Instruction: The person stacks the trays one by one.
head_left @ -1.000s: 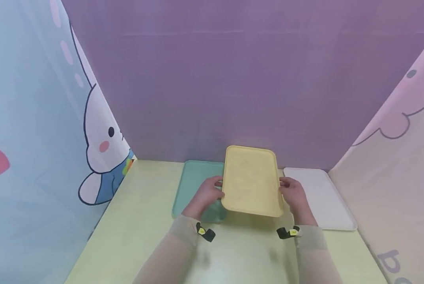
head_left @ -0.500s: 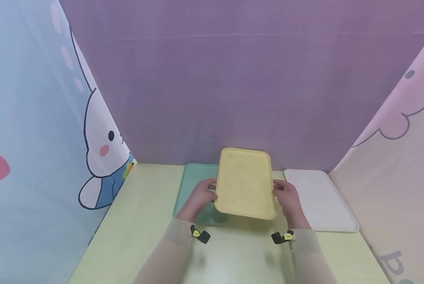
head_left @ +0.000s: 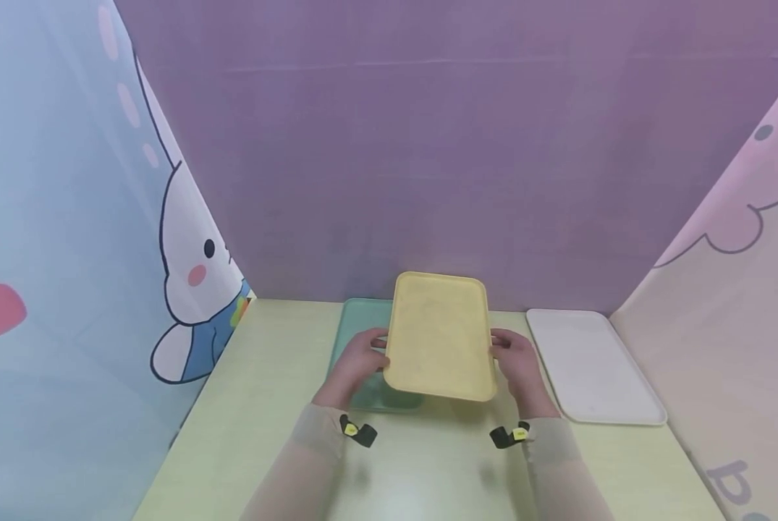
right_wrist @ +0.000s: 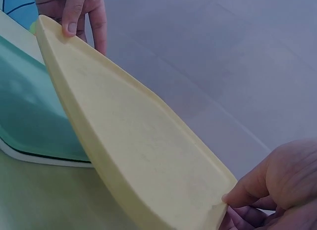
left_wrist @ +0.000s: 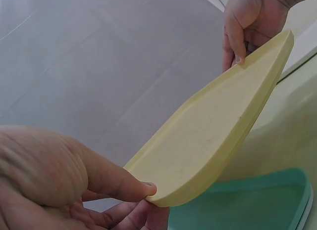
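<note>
A shallow yellow tray (head_left: pixel 439 336) with rounded corners is held up above the table, its far end tilted upward. My left hand (head_left: pixel 357 362) pinches its left long edge, the thumb on the rim and the fingers underneath, as the left wrist view shows. On the opposite edge my right hand (head_left: pixel 517 364) pinches the rim the same way, seen close in the right wrist view. Beneath and left of it lies a green tray (head_left: pixel 356 322), partly covered by the yellow one; a pale rim shows under the green tray's edge in the right wrist view.
A white tray (head_left: pixel 593 365) lies on the right of the pale yellow table (head_left: pixel 258 405). A purple curtain (head_left: pixel 389 145) stands behind the table's far edge. Printed cloth walls close in the left and right sides.
Both hands have carried the yellow tray leftward, so it covers more of the green tray and sits farther from the white one. The grip stays the same.
</note>
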Demonstrator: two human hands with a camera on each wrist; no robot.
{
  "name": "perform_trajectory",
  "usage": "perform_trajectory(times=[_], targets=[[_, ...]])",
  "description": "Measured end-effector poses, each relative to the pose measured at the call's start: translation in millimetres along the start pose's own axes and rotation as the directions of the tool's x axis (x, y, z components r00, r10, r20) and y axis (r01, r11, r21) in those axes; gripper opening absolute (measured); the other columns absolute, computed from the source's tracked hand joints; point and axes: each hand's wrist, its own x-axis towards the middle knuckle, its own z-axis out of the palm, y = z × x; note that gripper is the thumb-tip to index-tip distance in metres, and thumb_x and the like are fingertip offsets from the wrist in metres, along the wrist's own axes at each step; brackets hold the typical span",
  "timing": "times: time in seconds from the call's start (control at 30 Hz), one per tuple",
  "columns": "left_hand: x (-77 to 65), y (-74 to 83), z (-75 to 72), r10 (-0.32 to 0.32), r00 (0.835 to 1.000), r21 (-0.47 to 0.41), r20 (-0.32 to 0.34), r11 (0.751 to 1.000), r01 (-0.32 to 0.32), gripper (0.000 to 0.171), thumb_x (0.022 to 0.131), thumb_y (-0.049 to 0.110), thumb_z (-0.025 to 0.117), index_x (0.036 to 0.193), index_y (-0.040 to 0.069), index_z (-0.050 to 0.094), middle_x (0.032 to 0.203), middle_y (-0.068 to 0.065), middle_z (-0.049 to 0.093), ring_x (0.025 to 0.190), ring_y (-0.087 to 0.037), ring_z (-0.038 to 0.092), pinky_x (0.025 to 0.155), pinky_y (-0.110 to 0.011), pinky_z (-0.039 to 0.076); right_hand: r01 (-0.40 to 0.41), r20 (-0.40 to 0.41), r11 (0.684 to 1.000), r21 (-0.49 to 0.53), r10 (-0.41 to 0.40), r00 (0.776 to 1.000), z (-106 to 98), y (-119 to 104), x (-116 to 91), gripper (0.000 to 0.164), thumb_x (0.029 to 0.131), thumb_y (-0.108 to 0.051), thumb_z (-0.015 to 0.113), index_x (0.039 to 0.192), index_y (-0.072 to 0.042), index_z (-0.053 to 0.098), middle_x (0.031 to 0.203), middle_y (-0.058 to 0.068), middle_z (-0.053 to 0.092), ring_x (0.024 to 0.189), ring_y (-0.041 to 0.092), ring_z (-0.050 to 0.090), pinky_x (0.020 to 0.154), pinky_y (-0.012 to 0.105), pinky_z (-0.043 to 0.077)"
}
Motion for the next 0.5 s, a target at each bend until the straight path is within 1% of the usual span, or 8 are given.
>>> perform_trajectory(times=[0.27, 0.4, 0.5], targets=[[-4.3, -4.0, -9.1, -0.006, 1.0, -0.003, 0.004, 1.0, 0.006, 0.072, 0.079, -0.014, 0.062, 0.15, -0.005, 0.058, 0.127, -0.027, 0.07, 0.099, -0.033, 0.075, 0.086, -0.046, 0.069, -0.011, 0.022, 1.0, 0.008, 0.011, 1.0, 11, 5, 0, 0.048, 0.102, 0.003, 0.059, 0.15, 0.008, 0.057, 0.144, 0.032, 0.061, 0.133, 0.044, 0.06, 0.118, 0.057, 0.05], [-7.3, -7.2, -16.2, -0.016, 1.0, 0.015, -0.021, 1.0, 0.016, 0.069, 0.08, -0.014, 0.062, 0.148, -0.003, 0.06, 0.126, -0.026, 0.07, 0.097, -0.031, 0.075, 0.087, -0.046, 0.068, -0.008, 0.042, 1.0, 0.014, 0.007, 0.999, 19, 6, 1, 0.048, 0.102, 0.002, 0.06, 0.15, 0.006, 0.059, 0.143, 0.031, 0.063, 0.133, 0.043, 0.061, 0.118, 0.056, 0.051], [-8.0, -8.9, -18.5, -0.025, 0.999, 0.026, -0.033, 0.999, 0.026, 0.069, 0.08, -0.013, 0.063, 0.148, -0.002, 0.061, 0.127, -0.024, 0.07, 0.096, -0.029, 0.075, 0.087, -0.045, 0.068, -0.013, 0.046, 1.0, 0.014, 0.012, 0.999, 21, 8, 2, 0.048, 0.102, 0.001, 0.06, 0.15, 0.005, 0.059, 0.142, 0.03, 0.064, 0.133, 0.043, 0.061, 0.118, 0.057, 0.05]])
